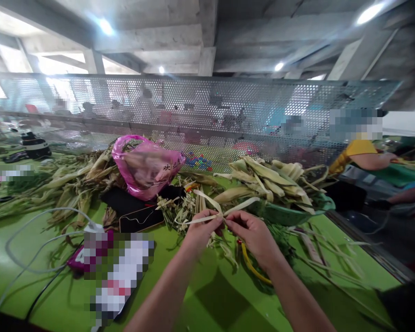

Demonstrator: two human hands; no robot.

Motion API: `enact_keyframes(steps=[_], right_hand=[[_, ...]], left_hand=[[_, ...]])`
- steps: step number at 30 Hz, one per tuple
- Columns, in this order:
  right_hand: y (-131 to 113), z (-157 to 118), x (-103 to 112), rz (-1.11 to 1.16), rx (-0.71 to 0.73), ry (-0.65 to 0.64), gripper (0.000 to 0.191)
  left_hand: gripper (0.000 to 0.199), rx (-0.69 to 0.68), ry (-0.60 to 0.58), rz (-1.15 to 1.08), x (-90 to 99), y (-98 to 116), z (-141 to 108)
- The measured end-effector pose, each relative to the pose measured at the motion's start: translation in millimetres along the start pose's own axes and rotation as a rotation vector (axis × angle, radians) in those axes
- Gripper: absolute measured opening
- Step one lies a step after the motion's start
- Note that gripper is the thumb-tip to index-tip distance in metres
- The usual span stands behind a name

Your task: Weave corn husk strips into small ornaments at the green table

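Pale corn husk strips (244, 206) meet and cross between my fingertips, their ends fanning out above and to both sides. My left hand (203, 229) pinches them where they cross. Just to its right, my right hand (255, 234) also has thumb and forefinger closed on the strips. Both hands are raised over the green table (221, 295). Behind them lies a heap of short husk scraps (176, 210). A yellow curved band (252, 266) rests below my right hand, partly hidden by it.
Dried husks (269, 177) fill a green basin (290, 214) at the back right. A pink plastic bag (148, 168), a phone (141, 219) and a purple power strip (79, 258) with cables stand left. A perforated screen (193, 106) crosses behind; a person in a yellow sleeve (361, 147) is at right.
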State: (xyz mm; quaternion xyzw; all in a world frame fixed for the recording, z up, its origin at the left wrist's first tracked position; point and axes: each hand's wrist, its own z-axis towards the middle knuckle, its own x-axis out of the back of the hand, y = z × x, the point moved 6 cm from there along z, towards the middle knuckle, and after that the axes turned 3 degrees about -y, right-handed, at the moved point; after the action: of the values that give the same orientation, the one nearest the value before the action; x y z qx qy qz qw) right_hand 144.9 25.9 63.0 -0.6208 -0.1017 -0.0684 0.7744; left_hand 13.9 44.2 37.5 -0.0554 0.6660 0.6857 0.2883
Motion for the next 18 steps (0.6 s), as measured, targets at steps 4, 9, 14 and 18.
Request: enact_keyframes(steps=[4,9,14,18], right_hand=[[0,1,0,-0.082,0.06,0.007,0.02],[-5,-1,-1,-0.216,0.075,0.036,0.019],[-7,-2,0,-0.143,0.035,0.055,0.017],[1,-1,-5,0.141,-0.015,0.002,0.022]], left_hand=[[0.03,0.019,0.036,-0.043,2.1,-6,0],[0.031,0.08,0.102,-0.227,0.8,-12,-2],[0.032,0.046,0.096,-0.23,0.7,-10,-2],[0.032,0.004,0.051,-0.095,-0.3,-5,-2]])
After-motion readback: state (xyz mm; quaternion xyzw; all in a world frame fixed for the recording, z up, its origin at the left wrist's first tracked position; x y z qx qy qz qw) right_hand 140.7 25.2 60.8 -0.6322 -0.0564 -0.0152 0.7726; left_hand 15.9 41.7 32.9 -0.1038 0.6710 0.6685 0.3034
